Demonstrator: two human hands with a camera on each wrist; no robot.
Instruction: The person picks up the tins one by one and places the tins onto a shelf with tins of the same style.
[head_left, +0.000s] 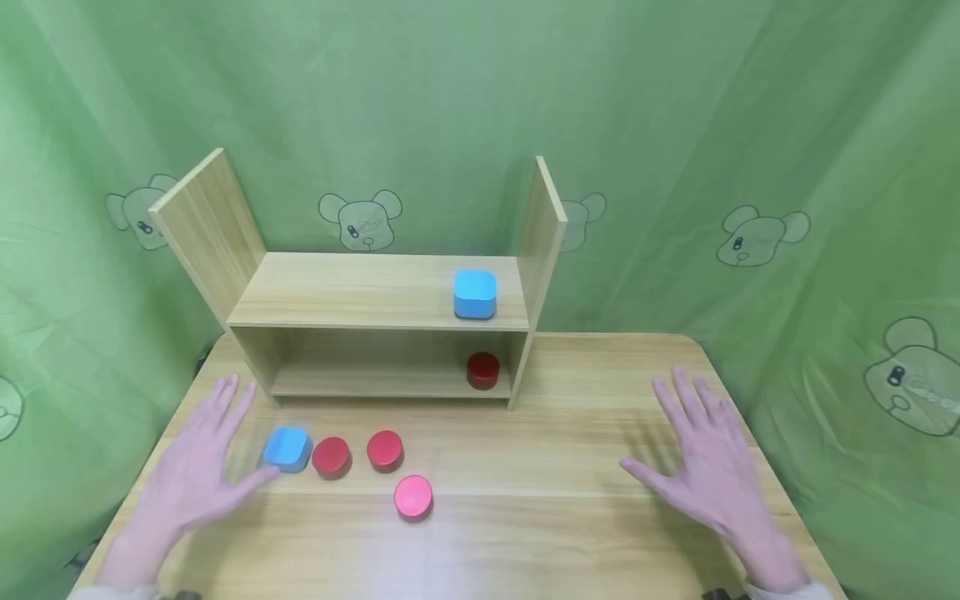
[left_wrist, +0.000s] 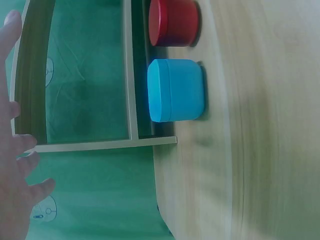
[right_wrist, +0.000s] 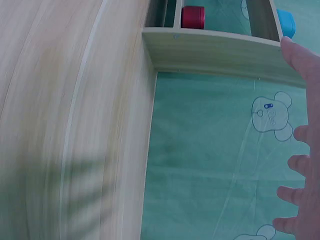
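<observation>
My left hand point(head_left: 197, 467) hovers over the left side of the table, fingers spread and holding nothing. Its thumb overlaps the edge of a blue rounded-square tin point(head_left: 287, 449) in the head view. Right of that tin stand two red round tins, one close beside it point(head_left: 332, 457) and one farther along point(head_left: 386, 451). A pinkish-red round tin point(head_left: 413, 497) sits nearer to me. Over the right side of the table, my right hand point(head_left: 708, 467) is spread with nothing in it. The left wrist view shows the blue tin point(left_wrist: 176, 90) next to a red tin point(left_wrist: 173, 22).
A two-level wooden shelf point(head_left: 375, 327) with tall side panels stands at the back. Its upper board bears another blue tin point(head_left: 475, 294), and a dark red round tin point(head_left: 483, 371) sits on the lower one, both at the right. Green curtain point(head_left: 465, 100) surrounds the table point(head_left: 540, 533).
</observation>
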